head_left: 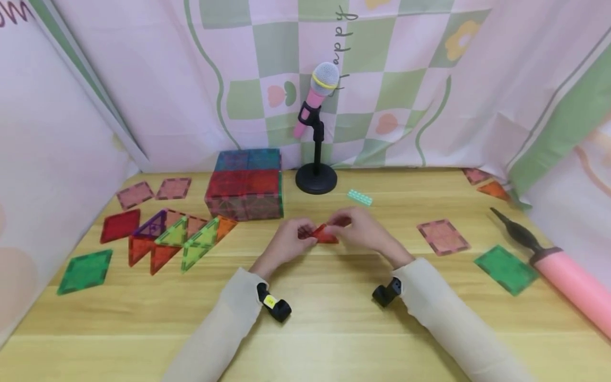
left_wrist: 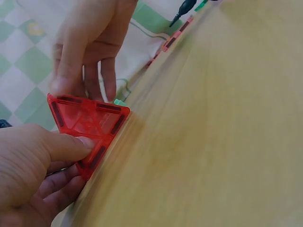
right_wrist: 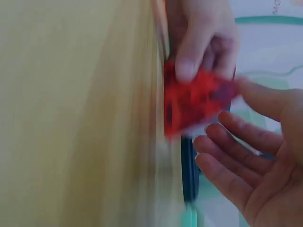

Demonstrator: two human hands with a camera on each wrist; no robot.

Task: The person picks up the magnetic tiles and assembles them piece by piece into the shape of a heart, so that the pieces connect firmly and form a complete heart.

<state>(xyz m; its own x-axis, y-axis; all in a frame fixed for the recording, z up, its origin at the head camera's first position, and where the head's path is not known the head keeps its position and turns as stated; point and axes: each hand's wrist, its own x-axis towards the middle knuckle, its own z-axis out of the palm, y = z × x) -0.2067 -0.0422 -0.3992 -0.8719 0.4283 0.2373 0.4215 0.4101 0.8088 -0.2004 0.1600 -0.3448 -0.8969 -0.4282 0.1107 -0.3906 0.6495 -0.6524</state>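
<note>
Translucent red plastic, a triangular tile, sits between the two hands near the middle of the bench. The left hand pinches it, thumb flat on the near face and fingers behind. The right hand touches one corner with the thumb, its other fingers loosely extended rather than wrapped round anything. The tile stands tilted up, low over the wood; whether its lower edge touches the surface I cannot tell. In the right wrist view the tile is blurred.

Behind the left hand stands a box of tiles with a teal and red top. To its right is a pink microphone on a black stand, and a small mint-green piece lies just beyond the right hand. On the left of the bench lies a cluster of triangles in purple, green, red and orange, with a red square, a green tile and two pink squares around it. On the right are a pink tile, another green tile and a pink cylinder with a black nozzle. A checked, pale curtain hangs behind. The person's sleeves are light beige.
</note>
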